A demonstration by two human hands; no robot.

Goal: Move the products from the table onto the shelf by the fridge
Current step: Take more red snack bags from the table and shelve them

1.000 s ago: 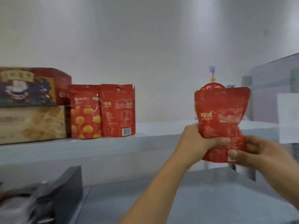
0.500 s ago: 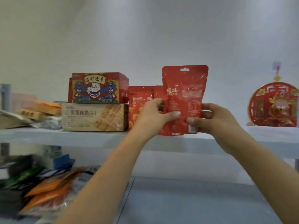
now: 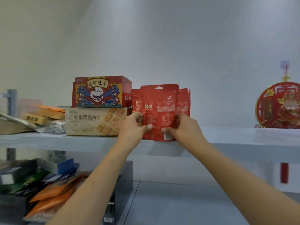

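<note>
Two hands, one red pouch (image 3: 159, 111), placing step in hand.
Stacked boxes (image 3: 97, 108) stand at left on the shelf (image 3: 235, 138); left hand (image 3: 133, 126) pinches the pouch's left edge, right hand (image 3: 184, 127) its lower right edge; pouch upright, base at the shelf's front lip, before two like pouches (image 3: 184, 101). Next move, by judgement: push it back, seat it flat, release both grips.
</note>
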